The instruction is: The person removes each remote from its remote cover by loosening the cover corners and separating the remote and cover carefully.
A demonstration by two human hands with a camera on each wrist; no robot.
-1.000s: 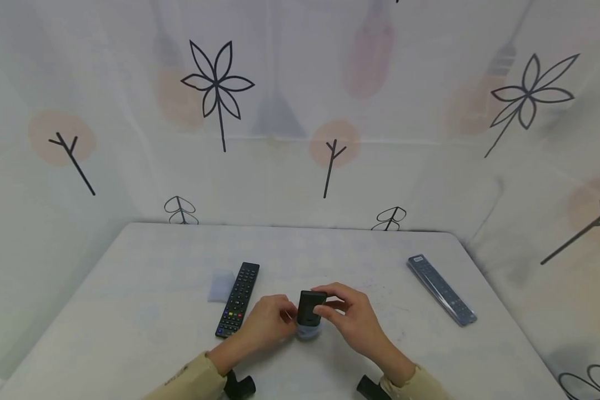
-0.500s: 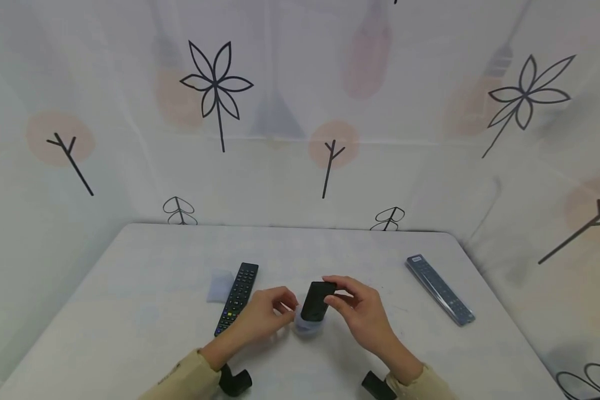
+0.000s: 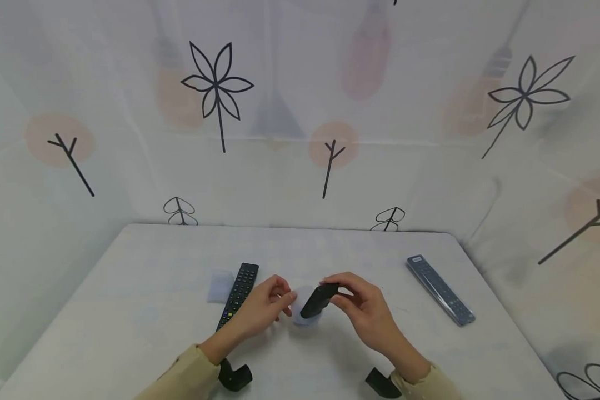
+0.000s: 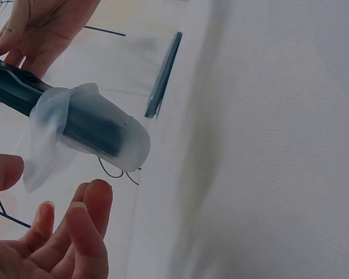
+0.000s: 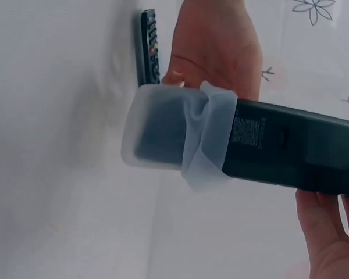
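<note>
Right hand point(image 3: 364, 314) pinches black remote point(image 3: 316, 300), end inside translucent sleeve point(image 5: 135, 129). Left of black remote: left hand point(image 3: 260, 306), fingers parted; farther left, keypad remote point(image 3: 239, 290). Well right: blue-grey remote point(image 3: 440, 290).

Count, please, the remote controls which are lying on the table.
2: a black remote partly behind the left hand, and a slanted remote farther right. The dark device in the right hand is lifted, so not counted. Others may be hidden.

Frosted plastic sleeve point(image 5: 212, 139), smooth remote point(image 5: 317, 151)
</note>
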